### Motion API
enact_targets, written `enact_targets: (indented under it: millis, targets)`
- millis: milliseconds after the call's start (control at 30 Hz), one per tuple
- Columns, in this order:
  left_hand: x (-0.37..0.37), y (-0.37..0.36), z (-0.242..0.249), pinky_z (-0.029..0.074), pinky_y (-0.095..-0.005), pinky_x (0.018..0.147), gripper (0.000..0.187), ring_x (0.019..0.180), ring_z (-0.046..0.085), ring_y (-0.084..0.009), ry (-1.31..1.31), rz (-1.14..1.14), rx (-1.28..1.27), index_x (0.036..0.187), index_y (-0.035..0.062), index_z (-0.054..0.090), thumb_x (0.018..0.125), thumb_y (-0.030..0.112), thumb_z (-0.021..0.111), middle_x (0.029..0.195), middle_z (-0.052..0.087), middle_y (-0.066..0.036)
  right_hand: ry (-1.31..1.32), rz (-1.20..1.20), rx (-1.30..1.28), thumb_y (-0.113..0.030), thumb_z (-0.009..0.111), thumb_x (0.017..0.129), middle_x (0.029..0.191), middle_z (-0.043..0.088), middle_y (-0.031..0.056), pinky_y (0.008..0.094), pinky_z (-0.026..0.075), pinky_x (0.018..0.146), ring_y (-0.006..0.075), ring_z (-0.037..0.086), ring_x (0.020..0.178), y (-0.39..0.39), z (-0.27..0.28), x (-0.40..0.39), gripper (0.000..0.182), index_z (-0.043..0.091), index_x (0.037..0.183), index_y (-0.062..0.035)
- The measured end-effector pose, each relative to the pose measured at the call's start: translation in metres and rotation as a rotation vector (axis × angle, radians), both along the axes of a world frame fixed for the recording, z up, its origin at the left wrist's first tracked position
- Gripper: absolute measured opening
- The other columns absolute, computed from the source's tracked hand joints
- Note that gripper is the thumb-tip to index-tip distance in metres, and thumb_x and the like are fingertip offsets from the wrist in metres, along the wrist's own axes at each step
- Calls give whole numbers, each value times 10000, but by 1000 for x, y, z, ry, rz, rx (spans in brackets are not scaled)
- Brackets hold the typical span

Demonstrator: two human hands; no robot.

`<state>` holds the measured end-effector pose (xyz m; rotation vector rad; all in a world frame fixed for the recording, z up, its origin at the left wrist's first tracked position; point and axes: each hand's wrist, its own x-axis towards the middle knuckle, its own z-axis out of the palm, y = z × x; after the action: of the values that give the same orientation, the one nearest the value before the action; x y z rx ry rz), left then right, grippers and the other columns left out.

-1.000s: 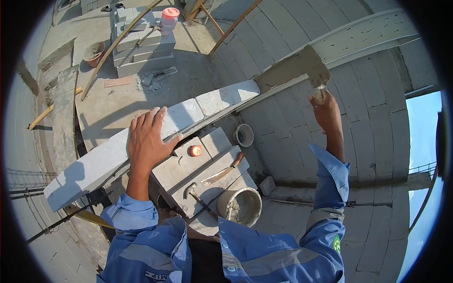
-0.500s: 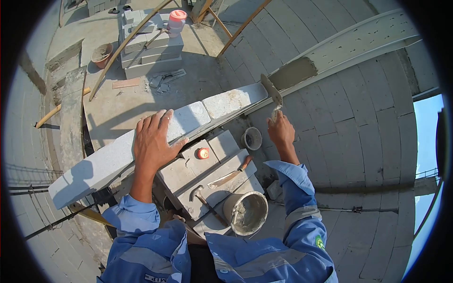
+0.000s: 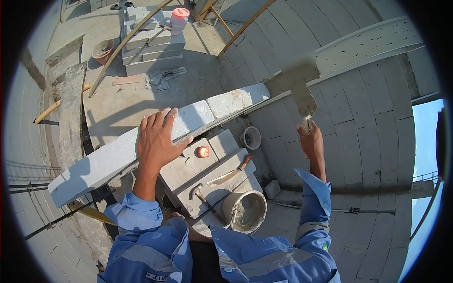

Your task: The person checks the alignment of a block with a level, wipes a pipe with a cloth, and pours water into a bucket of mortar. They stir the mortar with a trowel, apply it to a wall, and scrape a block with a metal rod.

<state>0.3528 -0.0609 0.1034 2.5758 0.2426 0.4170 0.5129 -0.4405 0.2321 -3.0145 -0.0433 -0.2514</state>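
My left hand (image 3: pixel 158 137) lies spread on the row of pale blocks (image 3: pixel 115 153), its thumb over the near edge. In my right hand (image 3: pixel 311 140) is the handle of a trowel (image 3: pixel 304 100), whose blade is coated with grey mortar. The blade touches or overhangs the near edge of the wet mortar patch (image 3: pixel 290 77) beyond the last block. Below the row, a hammer (image 3: pixel 206 203), a wooden-handled blade (image 3: pixel 229 175) and a red-and-white round object (image 3: pixel 203 152) rest on blocks. Beside them stands a mortar bucket (image 3: pixel 245 212).
A smaller bucket (image 3: pixel 251 138) is under the wall's near side. Across the row are stacked blocks (image 3: pixel 155 56) with a red-lidded container (image 3: pixel 179 21), another bucket (image 3: pixel 102 51) and a slanting pole (image 3: pixel 125 45). A light channel (image 3: pixel 368 45) continues the row to the right.
My right hand and the trowel have moved right, away from the end block. The mortar patch now reaches nearer that block. My left hand stays on the blocks.
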Motion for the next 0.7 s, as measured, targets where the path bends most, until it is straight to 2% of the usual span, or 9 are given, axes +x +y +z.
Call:
enact_targets:
  millis: [133, 200, 267, 400, 600, 700]
  targets:
    - [2, -1, -2, 333, -424, 1071, 755, 1221, 492, -306, -32, -11, 28, 1340, 37, 534, 731, 410, 777, 1306, 556, -135, -63, 25, -20, -313, 660, 885, 1008, 685, 249, 478, 504, 825, 435, 645, 979, 22, -13, -13, 447, 585, 1207, -13]
    - [1, 0, -2, 314, -435, 1074, 763, 1217, 490, -313, -31, -16, 11, 1338, 31, 533, 738, 442, 765, 1312, 545, -168, 67, 23, -124, -345, 642, 891, 1044, 678, 239, 485, 506, 839, 419, 643, 1004, 33, -33, -2, 446, 581, 1207, -35]
    - [1, 0, -6, 314, -433, 1075, 767, 1216, 490, -312, -41, -15, 29, 1340, 32, 532, 736, 442, 766, 1313, 545, -166, 80, 31, -147, -346, 643, 893, 1054, 677, 239, 492, 506, 842, 422, 643, 1009, 40, -57, 11, 459, 573, 1220, -32]
    - [1, -1, -1, 310, -429, 1081, 773, 1215, 490, -307, -24, -17, 30, 1343, 35, 534, 730, 443, 769, 1319, 542, -159, 116, -21, -186, -336, 640, 900, 1072, 679, 228, 496, 511, 846, 414, 650, 1009, 48, -67, 28, 448, 568, 1223, -35]
    - [1, 0, -3, 308, -427, 1087, 755, 1217, 488, -302, -15, -16, 42, 1335, 40, 549, 739, 451, 764, 1325, 541, -141, 156, -45, -262, -311, 645, 891, 1070, 683, 223, 490, 520, 856, 408, 657, 1009, 57, -20, 24, 384, 615, 1143, -24]
    - [1, -1, -1, 308, -432, 1088, 762, 1220, 486, -304, -7, -14, 41, 1341, 44, 544, 742, 462, 761, 1326, 542, -138, 167, -65, -334, -311, 639, 906, 1044, 688, 214, 489, 514, 841, 401, 657, 999, 60, 16, 19, 399, 585, 1183, -29]
